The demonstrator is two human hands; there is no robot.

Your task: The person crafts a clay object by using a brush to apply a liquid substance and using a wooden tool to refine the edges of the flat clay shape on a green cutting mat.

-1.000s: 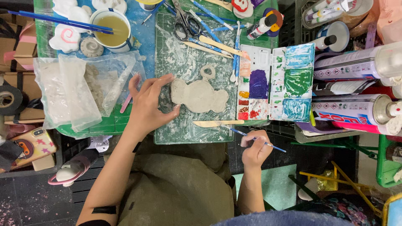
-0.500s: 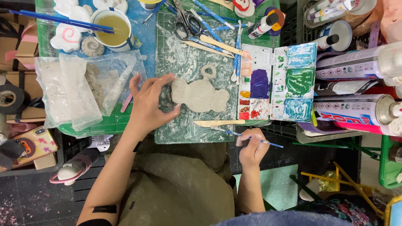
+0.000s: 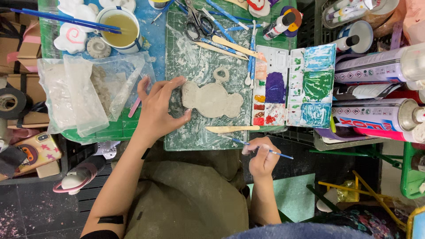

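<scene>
My left hand (image 3: pixel 159 108) steadies the flat grey clay figure (image 3: pixel 212 98) mid cutting mat (image 3: pixel 186 62), fingers spread against its left edge. My right hand (image 3: pixel 262 157) pinches a thin brush (image 3: pixel 259 148) past the mat's near edge. Press lightly; I'd bring the brush in gently.

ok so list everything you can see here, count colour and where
clay figure: 1, grey, middle of the mat
mat: 1, green, smeared white, centre
wooden tool: 1, tan, near edge of the mat
palette: 1, white with purple, green, blue and red paint, right of the mat
scissors: 1, dark, top of the mat
cup: 1, white with murky yellow water, top left
plastic bags: clear, count unclear, left of the mat
tape roll: 1, black, far left
spray cans: several, lying at right
left hand: fingers on the figure's left edge
right hand: holds a thin blue brush below the mat
</scene>
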